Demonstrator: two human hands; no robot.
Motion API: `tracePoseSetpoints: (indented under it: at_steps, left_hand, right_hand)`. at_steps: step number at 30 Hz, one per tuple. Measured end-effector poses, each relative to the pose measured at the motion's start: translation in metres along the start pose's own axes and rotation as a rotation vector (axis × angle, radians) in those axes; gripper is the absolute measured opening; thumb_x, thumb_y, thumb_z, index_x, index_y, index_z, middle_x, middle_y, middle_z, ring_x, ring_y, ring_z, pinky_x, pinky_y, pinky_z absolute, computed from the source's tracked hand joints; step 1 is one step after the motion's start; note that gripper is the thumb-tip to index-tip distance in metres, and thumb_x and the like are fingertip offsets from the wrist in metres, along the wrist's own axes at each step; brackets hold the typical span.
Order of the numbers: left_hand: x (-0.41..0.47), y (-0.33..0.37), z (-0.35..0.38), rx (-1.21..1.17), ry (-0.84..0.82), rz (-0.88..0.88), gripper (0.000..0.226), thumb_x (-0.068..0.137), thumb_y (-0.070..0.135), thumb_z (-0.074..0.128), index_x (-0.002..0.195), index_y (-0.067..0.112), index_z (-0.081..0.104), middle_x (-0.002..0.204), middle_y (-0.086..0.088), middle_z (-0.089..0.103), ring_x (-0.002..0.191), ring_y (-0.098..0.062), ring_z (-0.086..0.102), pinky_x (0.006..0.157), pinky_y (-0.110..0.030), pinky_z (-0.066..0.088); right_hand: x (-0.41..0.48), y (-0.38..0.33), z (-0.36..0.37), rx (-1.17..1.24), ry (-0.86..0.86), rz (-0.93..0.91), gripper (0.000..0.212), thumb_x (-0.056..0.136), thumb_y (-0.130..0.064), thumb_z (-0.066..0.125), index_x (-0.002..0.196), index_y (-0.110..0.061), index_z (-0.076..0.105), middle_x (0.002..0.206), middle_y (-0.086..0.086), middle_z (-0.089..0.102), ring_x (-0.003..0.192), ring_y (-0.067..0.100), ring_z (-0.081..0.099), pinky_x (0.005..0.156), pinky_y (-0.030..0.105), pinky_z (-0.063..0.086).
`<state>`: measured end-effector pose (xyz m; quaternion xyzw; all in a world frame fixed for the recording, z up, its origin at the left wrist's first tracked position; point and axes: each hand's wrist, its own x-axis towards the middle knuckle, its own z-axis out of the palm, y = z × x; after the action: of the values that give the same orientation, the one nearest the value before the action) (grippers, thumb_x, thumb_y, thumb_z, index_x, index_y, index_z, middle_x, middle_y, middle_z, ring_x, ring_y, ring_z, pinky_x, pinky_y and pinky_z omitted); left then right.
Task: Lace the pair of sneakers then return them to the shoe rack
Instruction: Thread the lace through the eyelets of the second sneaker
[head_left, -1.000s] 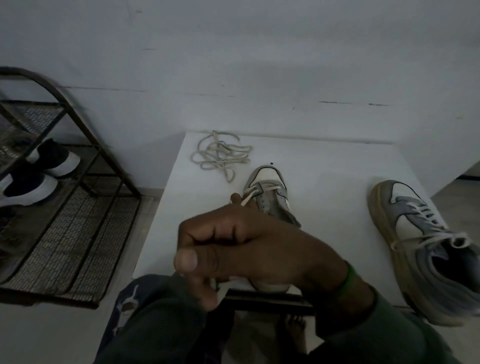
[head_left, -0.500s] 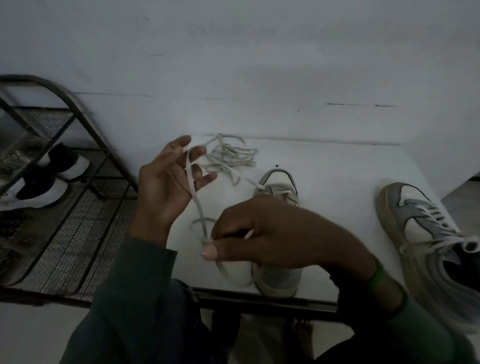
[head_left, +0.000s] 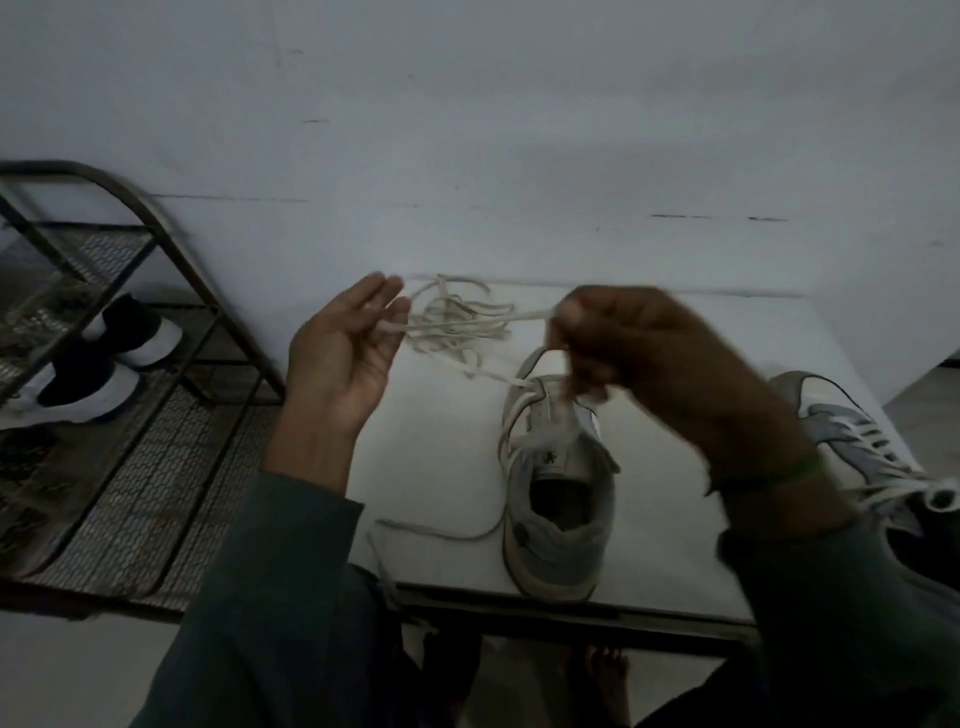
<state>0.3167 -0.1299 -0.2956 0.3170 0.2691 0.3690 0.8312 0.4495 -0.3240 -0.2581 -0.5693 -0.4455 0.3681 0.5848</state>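
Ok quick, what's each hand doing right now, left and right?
Left hand: open, fingers relaxed, lace lying across the fingertips.
Right hand: fingers curled, pinching the lace above the sneaker.

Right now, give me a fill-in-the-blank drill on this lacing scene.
The right hand pinches a ___ above the middle sneaker.
The black shoes sit on the ___ beside the table.
The far-right sneaker is already ___.
Missing: lace; shoe rack; laced.
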Motion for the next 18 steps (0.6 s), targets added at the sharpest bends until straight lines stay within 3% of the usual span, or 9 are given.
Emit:
tracePoseSetpoints:
  at_steps: [3, 5, 7, 8, 9, 10, 12, 15, 18]
  left_hand:
    - [0.018, -0.015, -0.025, 0.186, 0.169, -0.101, 0.025, 0.093, -0.012, 0.037, 0.098, -0.002, 0.06, 0.091, -0.016, 0.067, 0.062, -0.016, 0.071, 0.057, -0.023, 0.056]
    - [0.019, -0.025, -0.034, 0.812, 0.202, -0.084, 0.019, 0.096, 0.004, 0.047, 0.103, 0.002, 0.064, 0.098, -0.017, 0.065, 0.063, -0.021, 0.07, 0.058, -0.029, 0.056]
    - [0.015, -0.031, -0.034, 1.579, 0.253, 0.211, 0.038, 0.094, 0.036, 0.055, 0.125, 0.015, 0.059, 0.116, -0.016, 0.06, 0.093, -0.029, 0.065, 0.078, -0.037, 0.051]
    - [0.006, -0.032, -0.023, 1.682, 0.216, 0.48, 0.049, 0.092, 0.049, 0.052, 0.133, 0.022, 0.053, 0.125, -0.015, 0.053, 0.109, -0.03, 0.056, 0.089, -0.041, 0.046]
    - [-0.008, -0.034, -0.004, 1.587, 0.062, 0.625, 0.055, 0.09, 0.056, 0.048, 0.137, 0.027, 0.048, 0.133, -0.012, 0.049, 0.12, -0.026, 0.048, 0.096, -0.04, 0.042]
    - [-0.023, -0.036, 0.017, 1.379, -0.158, 0.619, 0.057, 0.09, 0.058, 0.044, 0.14, 0.03, 0.043, 0.137, -0.006, 0.047, 0.125, -0.019, 0.045, 0.1, -0.036, 0.041]
    - [-0.046, -0.051, 0.051, 1.084, -0.492, 0.334, 0.058, 0.088, 0.062, 0.038, 0.14, 0.038, 0.039, 0.135, 0.004, 0.051, 0.122, -0.009, 0.048, 0.097, -0.027, 0.044]
    - [-0.045, -0.074, 0.057, 1.179, -0.615, 0.259, 0.051, 0.087, 0.066, 0.041, 0.114, 0.028, 0.062, 0.101, 0.007, 0.068, 0.09, -0.001, 0.062, 0.077, -0.021, 0.048]
    - [-0.029, -0.076, 0.04, 1.172, -0.615, 0.245, 0.049, 0.091, 0.055, 0.047, 0.074, 0.014, 0.067, 0.057, 0.004, 0.055, 0.052, -0.005, 0.051, 0.057, -0.024, 0.04]
  right_hand:
    - [-0.014, -0.016, -0.035, 0.028, 0.085, -0.016, 0.021, 0.086, -0.024, 0.055, 0.08, -0.01, 0.068, 0.049, -0.001, 0.036, 0.044, 0.012, 0.032, 0.047, 0.026, 0.037]
    - [-0.018, -0.017, -0.044, -0.077, 0.051, 0.013, 0.021, 0.084, -0.025, 0.053, 0.083, -0.014, 0.071, 0.054, 0.004, 0.042, 0.047, 0.011, 0.039, 0.046, 0.022, 0.038]
    - [-0.015, -0.012, -0.041, -0.341, -0.025, 0.039, 0.018, 0.084, -0.027, 0.057, 0.084, -0.019, 0.073, 0.055, 0.002, 0.049, 0.048, 0.008, 0.045, 0.047, 0.018, 0.039]
    - [-0.011, -0.008, -0.033, -0.452, -0.075, 0.06, 0.016, 0.084, -0.027, 0.06, 0.083, -0.017, 0.073, 0.053, -0.001, 0.051, 0.047, 0.006, 0.046, 0.047, 0.016, 0.038]
    - [-0.006, -0.003, -0.026, -0.521, -0.113, 0.09, 0.016, 0.083, -0.026, 0.064, 0.08, -0.013, 0.072, 0.05, -0.002, 0.051, 0.046, 0.005, 0.045, 0.047, 0.015, 0.037]
    - [-0.001, 0.001, -0.017, -0.563, -0.131, 0.11, 0.018, 0.082, -0.025, 0.068, 0.074, -0.009, 0.07, 0.048, -0.004, 0.051, 0.045, 0.004, 0.045, 0.047, 0.014, 0.037]
    - [0.007, 0.009, -0.005, -0.633, -0.125, 0.099, 0.018, 0.081, -0.021, 0.071, 0.067, -0.011, 0.066, 0.053, -0.009, 0.057, 0.049, 0.003, 0.051, 0.053, 0.015, 0.041]
    - [0.008, 0.014, -0.013, -0.693, -0.128, 0.136, 0.005, 0.084, -0.01, 0.066, 0.085, -0.012, 0.071, 0.07, -0.011, 0.063, 0.063, 0.0, 0.059, 0.063, 0.013, 0.045]
    - [0.001, 0.014, -0.038, -0.814, -0.205, 0.211, 0.013, 0.089, -0.011, 0.061, 0.082, -0.007, 0.071, 0.064, -0.005, 0.061, 0.058, 0.002, 0.051, 0.058, 0.011, 0.039]
